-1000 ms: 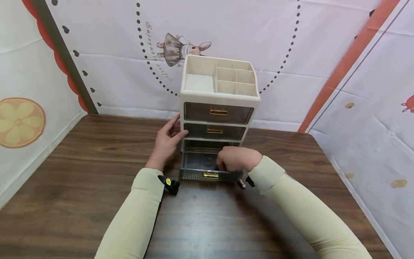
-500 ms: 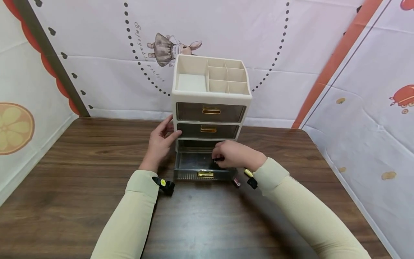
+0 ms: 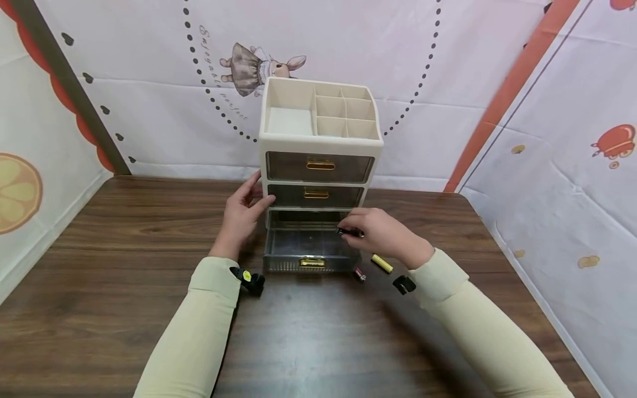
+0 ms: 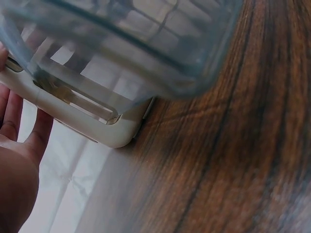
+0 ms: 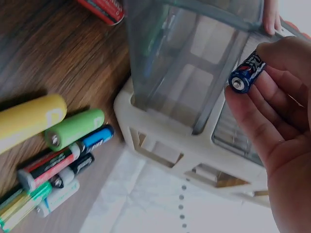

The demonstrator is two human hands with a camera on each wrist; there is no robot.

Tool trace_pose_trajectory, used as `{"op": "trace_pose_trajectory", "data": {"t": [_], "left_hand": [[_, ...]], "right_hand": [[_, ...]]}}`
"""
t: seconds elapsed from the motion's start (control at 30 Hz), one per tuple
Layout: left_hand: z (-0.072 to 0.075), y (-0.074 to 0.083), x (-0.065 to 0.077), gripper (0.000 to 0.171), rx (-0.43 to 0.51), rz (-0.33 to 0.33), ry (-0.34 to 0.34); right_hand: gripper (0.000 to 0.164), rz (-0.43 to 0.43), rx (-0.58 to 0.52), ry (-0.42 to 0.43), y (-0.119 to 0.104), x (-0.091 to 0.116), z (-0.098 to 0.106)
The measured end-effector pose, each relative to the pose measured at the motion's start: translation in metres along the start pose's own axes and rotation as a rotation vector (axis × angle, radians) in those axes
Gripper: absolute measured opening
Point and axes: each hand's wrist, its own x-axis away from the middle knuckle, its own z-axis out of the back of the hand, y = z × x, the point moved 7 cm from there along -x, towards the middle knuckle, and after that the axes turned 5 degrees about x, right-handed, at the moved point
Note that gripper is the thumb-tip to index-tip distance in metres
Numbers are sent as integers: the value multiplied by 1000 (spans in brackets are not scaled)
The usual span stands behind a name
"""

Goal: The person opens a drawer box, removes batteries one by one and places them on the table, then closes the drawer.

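Observation:
A small dark blue battery (image 5: pixel 247 73) is pinched between the thumb and fingertips of my right hand (image 3: pixel 383 235), above the right side of the pulled-out clear drawer (image 3: pixel 291 243). That drawer is the lowest visible one in a cream drawer organizer (image 3: pixel 322 146). Against the organizer's left side rests my left hand (image 3: pixel 239 218), its thumb on the front edge and its fingers extended along the side. On the table right of the drawer lie a yellow battery (image 3: pixel 382 263) and a red battery (image 3: pixel 359 275).
In the right wrist view, several batteries lie beside the organizer, among them a green battery (image 5: pixel 75 128) and a blue battery (image 5: pixel 97 138). Two closed drawers with gold handles (image 3: pixel 320 166) sit above the pulled-out one. A printed cloth (image 3: pixel 343 38) hangs behind the brown table (image 3: pixel 293 337).
My right hand has risen out of the drawer and moved slightly right, with the battery now showing in its fingers. The yellow battery has come into sight. My left hand stays at the organizer's side.

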Motion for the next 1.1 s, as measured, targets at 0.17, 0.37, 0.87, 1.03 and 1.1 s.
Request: {"op": "trace_pose_trajectory", "data": {"t": [0.17, 0.37, 0.87, 1.03, 1.1], "left_hand": [[0, 0, 0, 64, -5, 5, -6], [-2, 2, -1, 62, -3, 3, -15], [1, -6, -3, 62, -8, -25, 0], [0, 0, -1, 62, -8, -14, -13], [0, -2, -2, 62, -3, -22, -13]], "right_hand": [[16, -45, -6, 47, 6, 14, 7], [15, -92, 1, 96, 17, 31, 8], [18, -245, -20, 69, 43, 62, 3], [16, -301, -14, 32, 50, 71, -4], [16, -335, -18, 1, 54, 75, -8]]}}
